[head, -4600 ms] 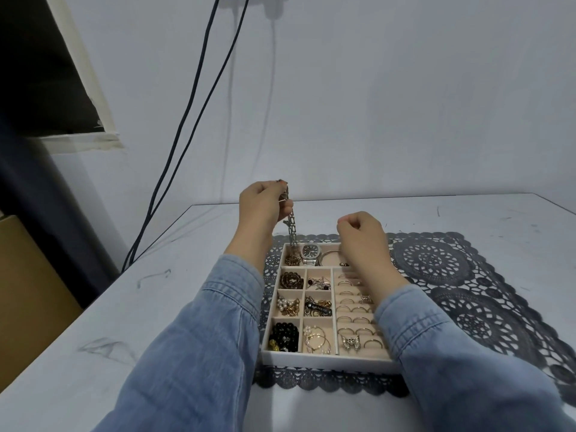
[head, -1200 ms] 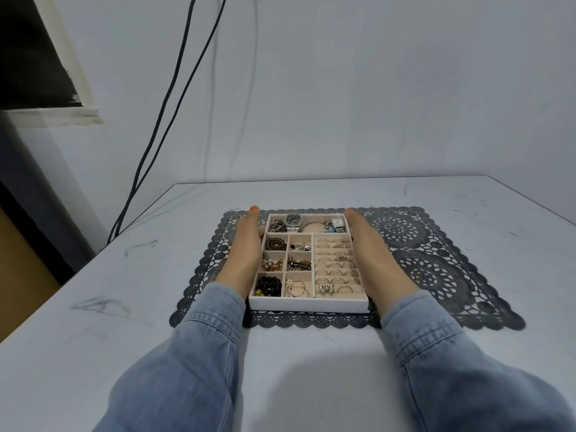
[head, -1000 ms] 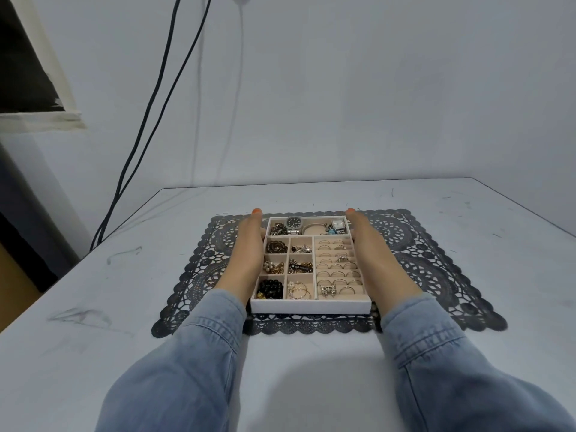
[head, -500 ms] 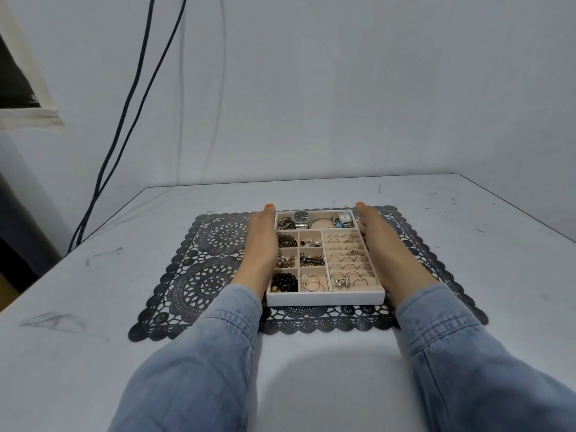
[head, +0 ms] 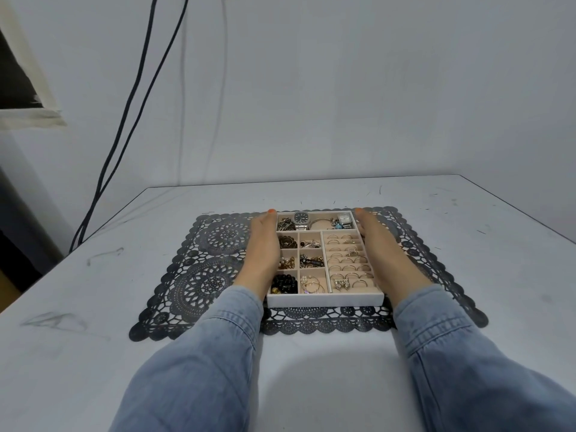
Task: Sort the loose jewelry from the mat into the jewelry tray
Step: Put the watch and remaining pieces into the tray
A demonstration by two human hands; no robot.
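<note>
The jewelry tray (head: 325, 299) is being flanked on the lace mat (head: 199, 275) by the flat, straight-fingered left hand (head: 263, 254) and right hand (head: 385, 257).

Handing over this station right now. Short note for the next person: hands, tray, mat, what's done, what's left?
Left hand: open, flat along the left wall of the jewelry tray.
Right hand: open, flat along its right wall.
The tray sits on the black lace mat, its compartments holding jewelry.
Done: no loose piece shows on the visible mat.
Left: check the mat under the sleeves, then let go.
</note>
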